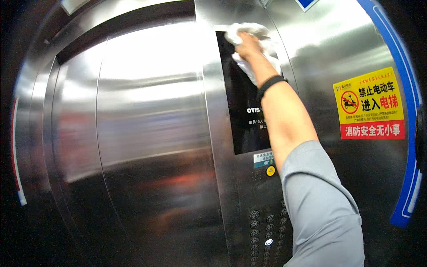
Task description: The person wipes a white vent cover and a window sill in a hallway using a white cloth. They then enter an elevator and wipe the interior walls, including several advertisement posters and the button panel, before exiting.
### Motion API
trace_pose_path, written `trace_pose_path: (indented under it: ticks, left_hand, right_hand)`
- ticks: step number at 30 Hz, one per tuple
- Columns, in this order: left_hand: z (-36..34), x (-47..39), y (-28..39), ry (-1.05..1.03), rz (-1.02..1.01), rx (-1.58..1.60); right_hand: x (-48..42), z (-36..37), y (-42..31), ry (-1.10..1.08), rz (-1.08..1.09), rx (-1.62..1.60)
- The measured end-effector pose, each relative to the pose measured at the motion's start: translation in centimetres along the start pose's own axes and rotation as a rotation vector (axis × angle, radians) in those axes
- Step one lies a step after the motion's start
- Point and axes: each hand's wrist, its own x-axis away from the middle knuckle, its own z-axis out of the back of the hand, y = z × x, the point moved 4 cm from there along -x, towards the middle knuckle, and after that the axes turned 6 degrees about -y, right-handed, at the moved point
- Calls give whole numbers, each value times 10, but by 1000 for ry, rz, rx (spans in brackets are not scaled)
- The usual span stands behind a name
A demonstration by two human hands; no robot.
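My right hand point(248, 46) grips a white cloth point(248, 30) near the top of a black display panel point(247, 90) in the lift wall. The cloth bunches above the fingers, and a loose fold hangs below them. Both hand and cloth are slightly blurred. Across the panel's right side runs my forearm, hiding part of its white writing. A black band point(272, 85) circles the wrist, and a grey sleeve point(320, 200) covers the upper arm. My left hand is out of view.
Below the panel are a yellow alarm button point(270, 171) and rows of floor buttons, one button lit point(268, 242). Brushed-metal lift doors point(150, 116) fill the left. On the right wall are a yellow and red warning sign point(370, 103) and a blue-bordered board point(402, 200).
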Motion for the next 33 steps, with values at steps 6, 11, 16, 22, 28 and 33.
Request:
trace_pose_path:
  ticks: [6, 11, 16, 22, 28, 33]
  left_hand:
    - [-13, -60, 35, 89, -213, -62]
    - [-14, -79, 132, -32, -355, 75]
    - [-17, -40, 221, -19, -655, -20]
    - [-13, 3, 225, -245, -541, -16]
    - [-15, 8, 171, -227, -401, -99]
    - [-1, 45, 148, -62, -472, -8]
  right_hand:
    - [42, -25, -47, -70, 374, -45]
    - [121, -26, -50, -120, 478, 6]
    - [240, -24, -40, 40, 544, 52]
    - [451, -11, -10, -320, 579, 78]
    - [452, 31, 5, -495, 484, -265]
    - [279, 67, -8, 175, 495, 16]
